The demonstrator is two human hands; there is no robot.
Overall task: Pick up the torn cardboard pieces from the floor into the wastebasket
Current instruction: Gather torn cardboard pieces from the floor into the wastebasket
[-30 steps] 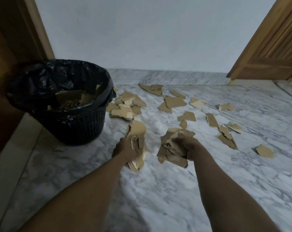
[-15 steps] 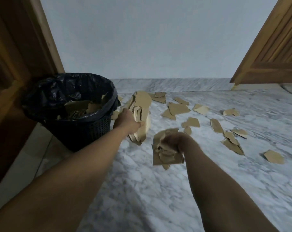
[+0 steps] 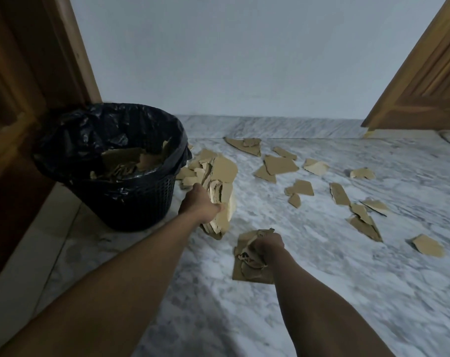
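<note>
A black mesh wastebasket [image 3: 131, 204] lined with a black bag stands at the left, with torn cardboard inside it. My left hand [image 3: 198, 202] grips a thick bundle of brown cardboard pieces [image 3: 222, 181], held upright just right of the basket's rim. My right hand [image 3: 267, 247] grips a smaller crumpled bunch of cardboard [image 3: 249, 261] lower down, above the floor. Several loose pieces [image 3: 280, 164] lie scattered on the marble floor beyond both hands, some close beside the basket.
A dark wooden door frame [image 3: 38, 81] rises behind the basket at the left. A wooden door [image 3: 425, 81] leans in at the upper right. A pale wall closes the back. More scraps [image 3: 427, 245] lie at the far right.
Both hands lifted their cardboard bundles off the floor. The left hand has carried its bundle up and toward the basket; the right hand has drawn its bunch back and lower in view.
</note>
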